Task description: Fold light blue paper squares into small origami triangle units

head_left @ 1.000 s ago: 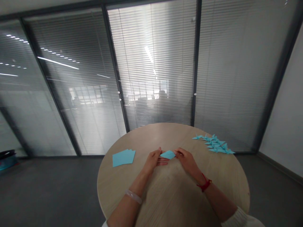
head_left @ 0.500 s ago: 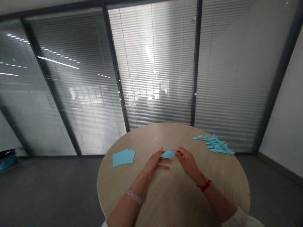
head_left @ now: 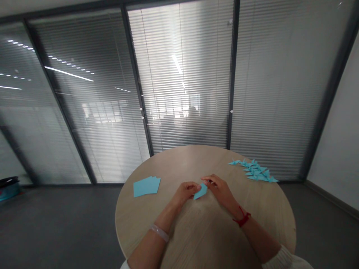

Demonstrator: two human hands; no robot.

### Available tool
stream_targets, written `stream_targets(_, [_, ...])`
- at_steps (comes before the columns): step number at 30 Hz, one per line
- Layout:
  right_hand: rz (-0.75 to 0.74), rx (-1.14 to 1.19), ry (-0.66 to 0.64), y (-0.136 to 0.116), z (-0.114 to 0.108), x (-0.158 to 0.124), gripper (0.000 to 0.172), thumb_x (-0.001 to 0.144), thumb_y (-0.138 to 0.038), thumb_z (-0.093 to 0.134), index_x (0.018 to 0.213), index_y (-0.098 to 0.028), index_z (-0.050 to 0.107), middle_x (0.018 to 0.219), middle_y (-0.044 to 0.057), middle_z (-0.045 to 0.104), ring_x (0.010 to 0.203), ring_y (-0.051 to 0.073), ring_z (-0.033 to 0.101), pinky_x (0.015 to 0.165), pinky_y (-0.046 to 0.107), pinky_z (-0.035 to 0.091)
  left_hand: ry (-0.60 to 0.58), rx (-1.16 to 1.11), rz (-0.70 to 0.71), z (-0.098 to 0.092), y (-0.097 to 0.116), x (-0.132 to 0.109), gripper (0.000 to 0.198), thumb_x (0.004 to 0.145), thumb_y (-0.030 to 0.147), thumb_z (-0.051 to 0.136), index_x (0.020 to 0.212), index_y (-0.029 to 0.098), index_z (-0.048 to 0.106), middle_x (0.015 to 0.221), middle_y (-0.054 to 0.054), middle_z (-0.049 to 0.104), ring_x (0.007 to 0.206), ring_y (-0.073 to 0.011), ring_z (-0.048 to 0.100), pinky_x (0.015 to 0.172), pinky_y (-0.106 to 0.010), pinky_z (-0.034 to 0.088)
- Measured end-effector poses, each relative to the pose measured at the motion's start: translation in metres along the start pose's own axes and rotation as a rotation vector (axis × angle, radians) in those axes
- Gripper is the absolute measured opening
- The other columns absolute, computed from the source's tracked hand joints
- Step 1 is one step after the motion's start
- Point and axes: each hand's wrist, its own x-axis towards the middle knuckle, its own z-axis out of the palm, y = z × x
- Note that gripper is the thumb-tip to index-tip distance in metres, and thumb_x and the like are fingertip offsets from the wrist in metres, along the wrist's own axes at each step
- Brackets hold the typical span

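Note:
A small piece of folded blue paper (head_left: 200, 191) is held between my two hands above the middle of the round table. My left hand (head_left: 188, 190) pinches its left edge with thumb and fingers. At the paper's upper right corner, the thumb and fingertips of my right hand (head_left: 218, 186) are closed on it. The exact fold is too small to make out. To the left lies a stack of flat blue paper sheets (head_left: 147, 186), slightly fanned. Several folded blue paper cranes (head_left: 255, 171) sit grouped at the table's right.
The round wooden table (head_left: 193, 158) stands close to a glass partition with blinds (head_left: 185, 74). A dark-rimmed blue container (head_left: 9, 188) is on the floor at the far left. A white wall (head_left: 339, 149) rises on the right.
The folded paper has turned from lying level to slanting downward. My left hand's fingers, stretched out before, have curled in around its edge. My right hand has barely moved.

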Motion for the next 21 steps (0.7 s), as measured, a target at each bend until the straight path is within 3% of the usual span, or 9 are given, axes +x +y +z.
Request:
stream_targets(5, [0.122, 0.070, -0.020, -0.002, 0.001, 0.000, 0.029, 0.081, -0.035, 0.056, 0.105, -0.020, 0.064, 0.086, 0.003, 0.066, 0.075, 0.015, 0.061, 0.068, 0.025, 0.049, -0.115, 0.016, -0.076, 0.003, -0.005, 0.000, 0.037, 0.054, 0.042, 0.078, 0.074, 0.013, 0.068, 0.070, -0.003, 0.067, 0.061, -0.0130, 0.060, 0.069, -0.027, 0.048])
stream_targets(10, [0.097, 0.109, -0.102, -0.006, 0.004, -0.002, 0.030, 0.079, -0.033, 0.059, 0.106, -0.020, 0.064, 0.082, 0.002, 0.066, 0.078, 0.016, 0.062, 0.073, 0.026, 0.049, -0.187, 0.107, -0.108, 0.008, -0.012, 0.000, 0.031, 0.059, 0.040, 0.076, 0.073, 0.012, 0.070, 0.069, -0.005, 0.069, 0.062, -0.0152, 0.063, 0.066, -0.027, 0.049])
stream_targets(17, [0.083, 0.036, 0.033, -0.004, 0.005, -0.002, 0.030, 0.085, -0.035, 0.052, 0.108, -0.019, 0.062, 0.098, 0.007, 0.066, 0.086, 0.018, 0.060, 0.080, 0.031, 0.048, -0.005, -0.009, -0.032, 0.006, -0.011, 0.003, 0.035, 0.064, 0.038, 0.074, 0.085, 0.011, 0.069, 0.078, -0.008, 0.071, 0.073, -0.0185, 0.067, 0.071, -0.028, 0.052])
stream_targets(21, [-0.005, -0.034, 0.036, 0.003, 0.007, -0.002, 0.024, 0.087, -0.034, 0.050, 0.100, -0.020, 0.066, 0.096, 0.007, 0.065, 0.090, 0.019, 0.059, 0.082, 0.033, 0.047, 0.103, -0.125, -0.007, 0.006, -0.009, 0.004, 0.040, 0.063, 0.031, 0.077, 0.093, 0.009, 0.064, 0.084, -0.012, 0.071, 0.076, -0.0214, 0.068, 0.075, -0.033, 0.055])
